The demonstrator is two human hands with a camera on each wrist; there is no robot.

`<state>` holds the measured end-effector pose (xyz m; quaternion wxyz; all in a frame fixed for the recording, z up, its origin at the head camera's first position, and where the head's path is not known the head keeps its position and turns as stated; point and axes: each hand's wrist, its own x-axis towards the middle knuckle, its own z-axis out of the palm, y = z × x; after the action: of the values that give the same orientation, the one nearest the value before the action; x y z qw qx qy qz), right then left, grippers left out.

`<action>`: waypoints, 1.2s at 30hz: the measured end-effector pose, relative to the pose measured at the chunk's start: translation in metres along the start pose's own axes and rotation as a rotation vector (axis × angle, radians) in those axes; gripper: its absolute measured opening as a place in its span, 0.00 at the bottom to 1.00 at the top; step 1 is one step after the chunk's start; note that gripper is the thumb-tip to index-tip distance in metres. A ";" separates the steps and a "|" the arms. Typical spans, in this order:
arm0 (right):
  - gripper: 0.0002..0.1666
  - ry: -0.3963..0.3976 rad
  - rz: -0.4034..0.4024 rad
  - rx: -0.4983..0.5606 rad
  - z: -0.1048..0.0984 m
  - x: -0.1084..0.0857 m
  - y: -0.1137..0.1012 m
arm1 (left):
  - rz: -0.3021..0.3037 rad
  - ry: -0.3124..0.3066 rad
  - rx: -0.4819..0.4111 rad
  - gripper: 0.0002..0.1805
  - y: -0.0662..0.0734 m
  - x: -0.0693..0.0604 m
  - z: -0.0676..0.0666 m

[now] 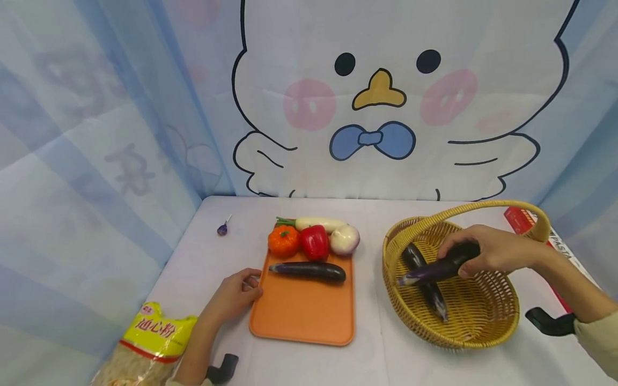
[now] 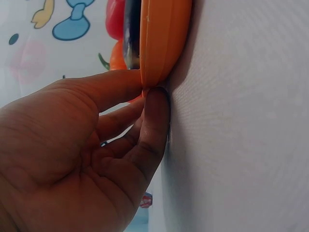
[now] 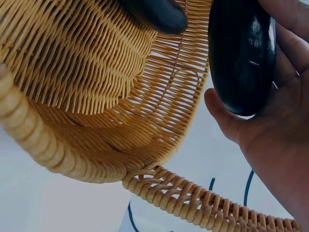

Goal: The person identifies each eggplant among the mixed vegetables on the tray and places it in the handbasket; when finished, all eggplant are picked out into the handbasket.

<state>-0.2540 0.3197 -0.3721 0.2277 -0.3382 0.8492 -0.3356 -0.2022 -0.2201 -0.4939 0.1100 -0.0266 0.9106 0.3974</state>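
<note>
In the head view, the white table (image 1: 299,367) is a flat work surface meeting a fabric backdrop (image 1: 372,182) printed with a cartoon bird; pale blue cloth walls enclose both sides. My left hand (image 1: 235,294) pinches the left edge of the orange tray (image 1: 301,316), which lies flat, bearing one eggplant (image 1: 309,272) below a group of vegetables (image 1: 315,243) at its far end. My right hand (image 1: 502,249) grips the held eggplant (image 1: 434,271) above the wicker basket (image 1: 485,316), over a further eggplant (image 1: 438,305) inside. A pasta bag (image 1: 154,346) occupies the near left; a red box (image 1: 520,220) stands partly behind the basket. In the left wrist view, my fingertips contact the tray rim close to the tabletop. In the right wrist view, my thumb and fingers enclose the eggplant beside the basket's woven rim.
</note>
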 end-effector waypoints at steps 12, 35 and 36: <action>0.20 0.092 0.096 -0.100 -0.001 -0.002 0.006 | -0.002 0.001 0.005 0.22 0.000 0.000 -0.001; 0.23 0.386 0.274 -0.168 0.019 0.000 0.013 | -0.014 -0.003 0.017 0.23 0.003 -0.001 -0.001; 0.24 0.403 0.285 -0.170 0.020 0.000 0.012 | -0.015 -0.004 0.019 0.23 0.003 -0.001 -0.001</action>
<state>-0.2466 0.3179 -0.3945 0.0697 -0.1592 0.9416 -0.2883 -0.2022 -0.2186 -0.4905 0.1150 -0.0314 0.9139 0.3880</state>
